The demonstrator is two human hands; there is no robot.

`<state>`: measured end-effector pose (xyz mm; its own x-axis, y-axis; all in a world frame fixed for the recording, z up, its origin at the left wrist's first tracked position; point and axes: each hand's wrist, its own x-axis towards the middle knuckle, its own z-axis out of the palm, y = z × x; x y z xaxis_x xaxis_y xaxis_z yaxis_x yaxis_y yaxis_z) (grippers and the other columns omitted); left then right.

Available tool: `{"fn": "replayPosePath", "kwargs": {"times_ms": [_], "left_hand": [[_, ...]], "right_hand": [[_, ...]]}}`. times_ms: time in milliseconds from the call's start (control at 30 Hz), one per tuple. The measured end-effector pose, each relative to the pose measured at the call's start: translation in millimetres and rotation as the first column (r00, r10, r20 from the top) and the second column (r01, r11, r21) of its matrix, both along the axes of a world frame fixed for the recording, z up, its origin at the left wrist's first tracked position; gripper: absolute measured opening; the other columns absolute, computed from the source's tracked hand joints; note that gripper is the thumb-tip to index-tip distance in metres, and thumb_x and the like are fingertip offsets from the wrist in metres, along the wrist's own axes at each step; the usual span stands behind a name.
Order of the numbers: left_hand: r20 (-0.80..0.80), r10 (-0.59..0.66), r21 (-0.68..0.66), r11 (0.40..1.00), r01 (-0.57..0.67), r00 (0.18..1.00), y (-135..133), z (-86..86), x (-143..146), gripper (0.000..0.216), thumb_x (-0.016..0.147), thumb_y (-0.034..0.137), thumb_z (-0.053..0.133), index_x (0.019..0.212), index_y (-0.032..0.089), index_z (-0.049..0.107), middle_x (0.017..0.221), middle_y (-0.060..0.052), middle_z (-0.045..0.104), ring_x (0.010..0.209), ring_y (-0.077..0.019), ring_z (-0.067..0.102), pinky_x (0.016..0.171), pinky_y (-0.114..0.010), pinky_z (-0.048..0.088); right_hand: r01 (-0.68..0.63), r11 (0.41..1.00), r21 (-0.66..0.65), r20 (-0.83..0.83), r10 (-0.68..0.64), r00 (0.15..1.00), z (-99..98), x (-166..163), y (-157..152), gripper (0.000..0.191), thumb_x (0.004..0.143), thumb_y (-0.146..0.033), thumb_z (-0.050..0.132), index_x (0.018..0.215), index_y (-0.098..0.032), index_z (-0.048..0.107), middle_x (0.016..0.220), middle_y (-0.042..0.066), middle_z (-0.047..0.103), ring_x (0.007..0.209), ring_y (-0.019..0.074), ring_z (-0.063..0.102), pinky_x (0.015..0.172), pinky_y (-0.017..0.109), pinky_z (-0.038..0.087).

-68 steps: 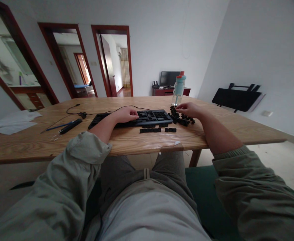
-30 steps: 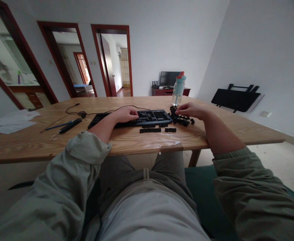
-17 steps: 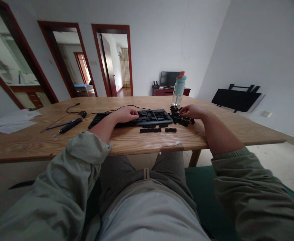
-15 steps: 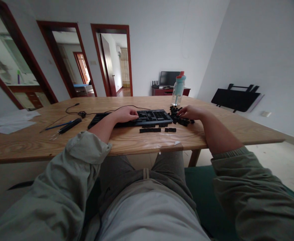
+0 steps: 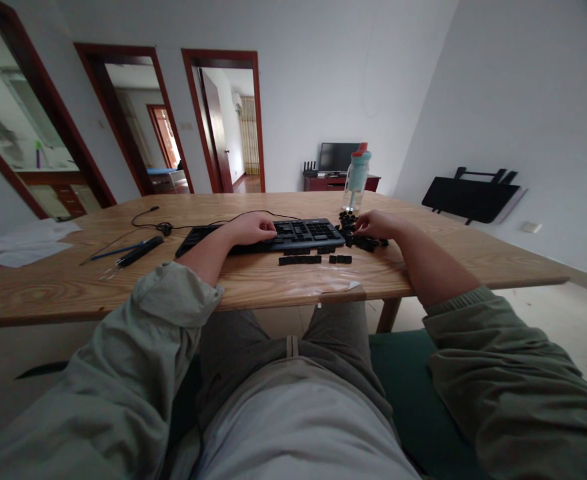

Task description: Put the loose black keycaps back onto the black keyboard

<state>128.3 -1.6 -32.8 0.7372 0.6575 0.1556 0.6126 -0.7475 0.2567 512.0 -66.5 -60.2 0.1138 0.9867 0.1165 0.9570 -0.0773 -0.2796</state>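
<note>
A black keyboard (image 5: 303, 233) lies on the wooden table (image 5: 273, 280) in front of me. My left hand (image 5: 251, 227) rests on its middle with fingers curled, steadying it. My right hand (image 5: 376, 223) hovers over a pile of loose black keycaps (image 5: 361, 238) just right of the keyboard, fingers bent down among them; whether they grip a keycap is hidden. A short row of longer black keys (image 5: 315, 259) lies on the table in front of the keyboard.
A teal water bottle (image 5: 357, 177) stands behind the keycap pile. Pens (image 5: 133, 252) and a cable (image 5: 158, 223) lie left of the keyboard, white papers (image 5: 23, 241) at the far left. A folded black table (image 5: 471, 193) leans on the right wall.
My right hand has shifted slightly left and down over the keycap pile, its fingers curling more. The left hand has stayed on the keyboard.
</note>
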Motion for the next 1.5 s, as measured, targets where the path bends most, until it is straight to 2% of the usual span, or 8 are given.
{"fn": "replayPosePath", "kwargs": {"times_ms": [167, 267, 400, 533, 967, 1067, 1233, 1500], "left_hand": [[0.001, -0.008, -0.003, 1.000, 0.008, 1.000, 0, 0.5, 0, 0.036, 0.081, 0.044, 0.056, 0.096, 0.017, 0.074, 0.087, -0.005, 0.074, 0.078, -0.0176, 0.062, 0.069, -0.027, 0.045], [0.000, -0.005, -0.006, 1.000, 0.005, 1.000, 0, 0.5, -1, 0.036, 0.081, 0.045, 0.056, 0.095, 0.017, 0.074, 0.086, -0.004, 0.073, 0.076, -0.0174, 0.062, 0.068, -0.027, 0.045], [0.006, -0.016, -0.002, 1.000, 0.016, 1.000, 6, -2.5, -1, 0.035, 0.080, 0.046, 0.056, 0.093, 0.018, 0.074, 0.085, -0.004, 0.073, 0.077, -0.0178, 0.062, 0.068, -0.027, 0.045], [0.005, -0.012, 0.002, 1.000, 0.012, 1.000, 10, -4.6, -2, 0.036, 0.080, 0.047, 0.056, 0.094, 0.018, 0.074, 0.085, -0.004, 0.073, 0.077, -0.0175, 0.062, 0.068, -0.027, 0.045], [-0.006, -0.012, -0.003, 1.000, 0.012, 1.000, 5, -2.4, -2, 0.036, 0.082, 0.046, 0.056, 0.095, 0.018, 0.074, 0.086, -0.004, 0.073, 0.077, -0.0178, 0.062, 0.070, -0.027, 0.045], [0.000, -0.019, 0.000, 1.000, 0.019, 1.000, 5, -2.2, -2, 0.037, 0.082, 0.045, 0.055, 0.096, 0.017, 0.074, 0.087, -0.005, 0.073, 0.078, -0.0183, 0.063, 0.071, -0.028, 0.045], [-0.002, -0.012, -0.003, 1.000, 0.012, 1.000, 4, -2.2, -1, 0.036, 0.081, 0.045, 0.056, 0.096, 0.017, 0.074, 0.088, -0.004, 0.073, 0.078, -0.0180, 0.062, 0.072, -0.027, 0.046], [-0.009, -0.015, 0.002, 1.000, 0.015, 1.000, 6, -3.8, 0, 0.038, 0.082, 0.045, 0.056, 0.099, 0.017, 0.074, 0.090, -0.005, 0.073, 0.079, -0.0182, 0.062, 0.071, -0.027, 0.046]], "right_hand": [[0.013, 1.000, 0.003, -0.043, -0.013, 0.999, 1.9, -4, -4, 0.018, 0.077, -0.038, 0.074, 0.081, -0.020, 0.074, 0.073, 0.003, 0.070, 0.061, 0.0160, 0.059, 0.054, 0.026, 0.042], [-0.018, 0.996, 0.084, -0.249, 0.039, 0.968, 7.1, -13, -11, 0.022, 0.082, -0.039, 0.070, 0.088, -0.018, 0.072, 0.078, 0.005, 0.069, 0.062, 0.0140, 0.055, 0.053, 0.024, 0.041], [-0.069, 0.984, 0.164, -0.640, 0.160, 0.752, 13.2, -27, -20, 0.024, 0.087, -0.038, 0.061, 0.094, -0.016, 0.065, 0.089, 0.008, 0.069, 0.054, 0.0090, 0.045, 0.046, 0.022, 0.035], [-0.150, 0.981, 0.122, -0.767, 0.189, 0.613, 14.9, -36, -24, 0.016, 0.085, -0.034, 0.061, 0.087, -0.018, 0.059, 0.095, 0.010, 0.070, 0.051, 0.0076, 0.037, 0.042, 0.021, 0.029], [-0.180, 0.979, 0.091, -0.704, 0.191, 0.684, 12.3, -36, -21, 0.021, 0.083, -0.040, 0.064, 0.089, -0.020, 0.060, 0.093, 0.009, 0.071, 0.051, 0.0092, 0.041, 0.045, 0.023, 0.032], [-0.062, 0.986, 0.152, -0.590, 0.141, 0.795, 12.2, -33, -19, 0.023, 0.087, -0.040, 0.062, 0.093, -0.018, 0.064, 0.084, 0.008, 0.070, 0.054, 0.0105, 0.047, 0.047, 0.023, 0.036], [0.100, 0.951, 0.292, -0.338, 0.004, 0.941, 5.7, -14, -5, 0.027, 0.087, -0.031, 0.063, 0.107, -0.014, 0.068, 0.097, 0.011, 0.073, 0.069, 0.0140, 0.060, 0.055, 0.022, 0.043], [0.212, 0.971, 0.113, -0.014, -0.212, 0.977, 1.0, 11, 2, 0.031, 0.083, -0.019, 0.062, 0.111, -0.015, 0.076, 0.101, 0.011, 0.076, 0.084, 0.0220, 0.068, 0.072, 0.027, 0.050]]}}
